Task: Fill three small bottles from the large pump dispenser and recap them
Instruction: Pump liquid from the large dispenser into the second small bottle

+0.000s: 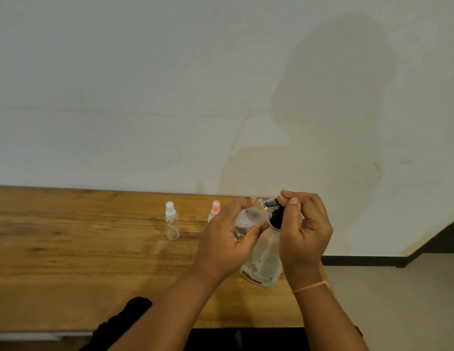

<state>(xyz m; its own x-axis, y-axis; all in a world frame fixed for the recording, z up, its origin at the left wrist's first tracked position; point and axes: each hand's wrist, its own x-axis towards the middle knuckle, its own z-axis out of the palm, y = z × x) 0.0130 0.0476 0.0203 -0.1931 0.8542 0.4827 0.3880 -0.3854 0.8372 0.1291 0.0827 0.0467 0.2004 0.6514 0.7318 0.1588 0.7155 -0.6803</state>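
A large clear pump dispenser (262, 259) with a black pump head (275, 214) stands near the right end of the wooden table (94, 262). My right hand (303, 229) curls over the pump head, fingers on its top. My left hand (227, 239) holds a small clear bottle (248, 219) tilted, its mouth against the pump spout. Further left on the table a small clear bottle with a white spray cap (171, 221) stands upright. A third small bottle with a pink cap (214, 210) stands behind my left hand, mostly hidden.
A white wall rises right behind the table's far edge. The table's right edge lies just past the dispenser, with floor beyond it. Dark fabric (119, 325) lies at the near edge, under my left forearm.
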